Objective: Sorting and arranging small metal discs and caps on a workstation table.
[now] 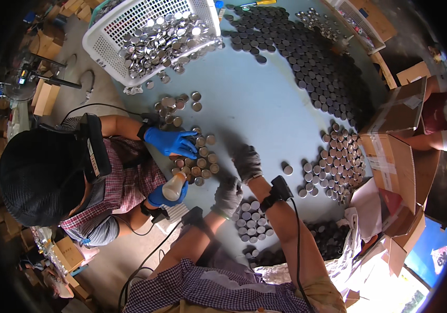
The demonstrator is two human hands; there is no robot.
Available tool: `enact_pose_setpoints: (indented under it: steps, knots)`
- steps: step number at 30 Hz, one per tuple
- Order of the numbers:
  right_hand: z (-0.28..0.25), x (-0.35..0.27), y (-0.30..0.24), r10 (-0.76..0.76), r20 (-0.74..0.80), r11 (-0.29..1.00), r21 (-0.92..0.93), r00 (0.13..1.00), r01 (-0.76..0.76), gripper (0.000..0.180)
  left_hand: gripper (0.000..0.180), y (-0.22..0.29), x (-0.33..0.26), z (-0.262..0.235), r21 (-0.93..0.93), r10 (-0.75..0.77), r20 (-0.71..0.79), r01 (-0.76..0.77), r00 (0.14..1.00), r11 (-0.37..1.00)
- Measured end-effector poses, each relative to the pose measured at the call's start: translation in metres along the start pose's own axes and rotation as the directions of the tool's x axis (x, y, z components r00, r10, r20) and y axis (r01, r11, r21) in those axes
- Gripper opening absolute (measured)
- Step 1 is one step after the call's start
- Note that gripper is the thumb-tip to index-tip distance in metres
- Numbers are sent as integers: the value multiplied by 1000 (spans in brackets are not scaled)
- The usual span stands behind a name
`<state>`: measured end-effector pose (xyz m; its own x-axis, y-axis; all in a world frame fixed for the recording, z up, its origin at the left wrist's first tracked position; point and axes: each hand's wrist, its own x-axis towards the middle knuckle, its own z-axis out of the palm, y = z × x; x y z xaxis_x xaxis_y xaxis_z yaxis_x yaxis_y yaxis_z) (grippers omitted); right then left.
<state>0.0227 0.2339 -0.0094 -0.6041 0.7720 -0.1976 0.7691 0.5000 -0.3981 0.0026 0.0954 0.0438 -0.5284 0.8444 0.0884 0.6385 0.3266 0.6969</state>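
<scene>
My left hand (228,197), in a grey glove, is over the table near its front, fingers curled in. Just beyond and to its right is my right hand (247,164), also gloved and closed, close to the left one. Whatever lies between the fingers of either hand is hidden. Below the hands, beside my right forearm, is a tight group of small round grey discs (252,221). One lone disc (287,170) lies to the right of my right hand. Farther right spreads a cluster of round metal discs (338,161).
At left a co-worker's blue-gloved hand (170,142) touches round metal pieces (202,163); the other holds a whitish bottle (173,188). A white basket (98,57) of shiny metal pieces stands at the far left. Dark discs (307,65) cover the far right; cardboard boxes (390,156) stand at right.
</scene>
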Motion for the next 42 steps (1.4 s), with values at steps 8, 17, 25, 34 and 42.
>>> enact_pose_setpoints:
  steps: [8, 17, 25, 34, 42]
  knots:
    - [-61, -35, 60, 19, -35, 1000, 18, 999, -19, 17, 23, -26, 58, -23, 285, -59, -277, 140, 959, 948]
    - [-55, -44, 70, 185, -9, 932, 320, 983, -172, 20, 58, -34, 66, -14, 425, -223, -303, 341, 927, 839]
    - [-54, -47, 76, 257, 55, 857, 448, 965, -254, 17, 60, -52, 66, 0, 506, -307, -194, 363, 932, 782]
    - [-40, -50, 87, 56, -64, 995, 91, 996, -50, 12, 23, -9, 44, 55, 450, 115, 50, -125, 992, 884]
    - [-44, -45, 64, 52, -149, 999, 12, 987, -51, 11, 30, -3, 51, 42, 400, -85, 186, 4, 979, 916]
